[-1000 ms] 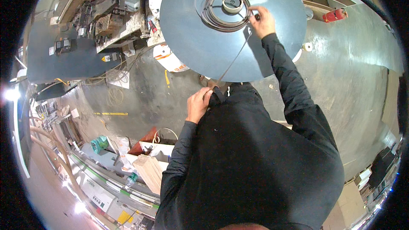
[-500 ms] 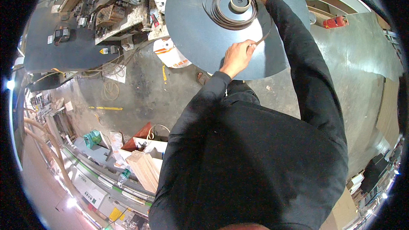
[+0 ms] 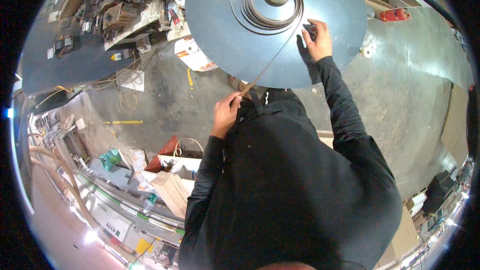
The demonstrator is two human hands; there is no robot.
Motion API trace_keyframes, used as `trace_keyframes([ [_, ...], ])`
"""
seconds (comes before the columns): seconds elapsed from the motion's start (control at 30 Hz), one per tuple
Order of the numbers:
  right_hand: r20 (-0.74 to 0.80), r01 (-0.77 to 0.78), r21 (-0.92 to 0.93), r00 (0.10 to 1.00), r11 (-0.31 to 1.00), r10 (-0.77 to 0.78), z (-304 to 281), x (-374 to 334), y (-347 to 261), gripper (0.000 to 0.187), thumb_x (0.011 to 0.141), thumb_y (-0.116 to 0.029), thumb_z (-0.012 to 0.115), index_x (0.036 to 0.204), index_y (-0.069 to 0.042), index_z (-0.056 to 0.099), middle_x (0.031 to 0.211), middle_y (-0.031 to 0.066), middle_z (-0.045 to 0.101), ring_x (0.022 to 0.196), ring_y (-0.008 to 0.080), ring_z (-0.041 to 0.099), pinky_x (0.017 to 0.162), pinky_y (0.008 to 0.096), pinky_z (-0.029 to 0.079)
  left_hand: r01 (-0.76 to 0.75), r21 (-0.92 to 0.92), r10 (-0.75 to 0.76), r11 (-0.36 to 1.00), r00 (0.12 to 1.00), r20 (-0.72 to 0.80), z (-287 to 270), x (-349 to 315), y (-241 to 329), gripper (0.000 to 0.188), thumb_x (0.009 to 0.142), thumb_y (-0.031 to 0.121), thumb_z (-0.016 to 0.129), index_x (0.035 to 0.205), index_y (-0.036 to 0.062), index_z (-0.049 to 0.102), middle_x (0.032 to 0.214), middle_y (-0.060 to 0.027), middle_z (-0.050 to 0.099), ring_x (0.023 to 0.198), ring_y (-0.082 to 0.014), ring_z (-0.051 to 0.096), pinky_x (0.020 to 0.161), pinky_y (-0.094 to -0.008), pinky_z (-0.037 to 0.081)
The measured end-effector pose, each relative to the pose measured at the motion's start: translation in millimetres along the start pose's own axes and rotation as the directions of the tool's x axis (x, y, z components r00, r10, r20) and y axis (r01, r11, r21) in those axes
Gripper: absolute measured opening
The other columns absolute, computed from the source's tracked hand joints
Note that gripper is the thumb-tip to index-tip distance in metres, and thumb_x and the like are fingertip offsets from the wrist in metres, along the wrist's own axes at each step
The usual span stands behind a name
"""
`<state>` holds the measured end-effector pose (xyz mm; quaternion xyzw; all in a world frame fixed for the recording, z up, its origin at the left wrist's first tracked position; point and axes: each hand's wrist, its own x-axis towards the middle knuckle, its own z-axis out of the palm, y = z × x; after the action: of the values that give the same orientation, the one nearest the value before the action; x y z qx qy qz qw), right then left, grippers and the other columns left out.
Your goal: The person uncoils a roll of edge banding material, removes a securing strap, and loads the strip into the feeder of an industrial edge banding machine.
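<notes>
Strip (image 3: 274, 60) of thin brown material is wound in a loose coil (image 3: 272, 23) on a round grey disc (image 3: 215, 35); a pale ring-shaped hub (image 3: 278, 1) is encircled by the coil, and one loop is spread wider than the rest on the left side. From the right of the coil the free length is drawn in a nearly straight line across the disc and over its near edge; its end is pinched between thumb and fingers by the left hand (image 3: 227, 115), which is held close to the body. The right hand (image 3: 319, 41) is held at the right of the strip, thumb and fingers spread apart and curved, with a shadow cast beside it; a dark patch is seen between them, and whether anything is held there cannot be told; contact with the disc cannot be made out either. On the concrete floor (image 3: 165, 105) a white bag with orange print (image 3: 192, 56) is seen beside the disc.
</notes>
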<state>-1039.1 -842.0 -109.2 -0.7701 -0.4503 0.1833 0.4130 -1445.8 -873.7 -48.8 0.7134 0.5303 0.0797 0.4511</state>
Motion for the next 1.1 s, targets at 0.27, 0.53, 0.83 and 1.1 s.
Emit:
trace_keyframes([
  [0.27, -0.102, 0.423, -0.286, 0.879, 0.86, -0.466, -3.8, 40.8, -47.3, 0.031, 0.087, -0.015, 0.071, 0.118, -0.013, 0.072, 0.115, 0.0088, 0.07, 0.11, 0.0333, 0.065, 0.096, 0.0451, 0.053, -0.123, 0.049, 0.127, 0.991, 0.989, -0.082, 26.5, 33.7, 35.2, 0.026, 0.106, 0.031, 0.059, 0.115, 0.0104, 0.072, 0.098, -0.0142, 0.076, 0.092, -0.0402, 0.072, 0.077, -0.0474, 0.056],
  [0.53, 0.525, 0.661, -0.358, 0.727, 0.66, -0.443, 14.7, 61.4, -51.0, 0.051, 0.086, -0.03, 0.08, 0.132, -0.014, 0.068, 0.129, 0.0106, 0.068, 0.13, 0.0319, 0.059, 0.116, 0.0483, 0.044, -0.173, 0.008, 0.174, 0.985, 0.983, -0.062, 34.3, 48.1, 38.9, 0.024, 0.105, 0.029, 0.063, 0.116, 0.0089, 0.071, 0.081, -0.0112, 0.075, 0.075, -0.0305, 0.075, 0.07, -0.0419, 0.057],
  [0.83, 0.573, 0.704, -0.422, 0.695, 0.571, -0.434, 36.5, 68.3, -26.4, 0.041, 0.088, -0.033, 0.081, 0.123, -0.015, 0.071, 0.125, 0.0039, 0.068, 0.131, 0.0294, 0.059, 0.123, 0.0468, 0.038, -0.2, -0.103, 0.192, 0.974, 0.978, -0.082, 46.1, 40.7, 27.5, 0.025, 0.099, 0.026, 0.072, 0.117, 0.0079, 0.07, 0.103, -0.0154, 0.076, 0.086, -0.0356, 0.073, 0.075, -0.0433, 0.057],
  [1.1, 0.529, 0.699, -0.35, 0.697, 0.624, -0.485, 33.1, 67.2, -17.4, 0.025, 0.092, -0.027, 0.076, 0.111, -0.012, 0.072, 0.114, 0.0057, 0.069, 0.118, 0.0288, 0.063, 0.112, 0.0441, 0.046, -0.237, 0.092, 0.253, 0.967, 0.939, -0.232, 32.5, 59.3, 25.1, 0.019, 0.097, 0.026, 0.073, 0.107, 0.0096, 0.076, 0.099, -0.008, 0.076, 0.085, -0.0279, 0.07, 0.086, -0.0418, 0.053],
])
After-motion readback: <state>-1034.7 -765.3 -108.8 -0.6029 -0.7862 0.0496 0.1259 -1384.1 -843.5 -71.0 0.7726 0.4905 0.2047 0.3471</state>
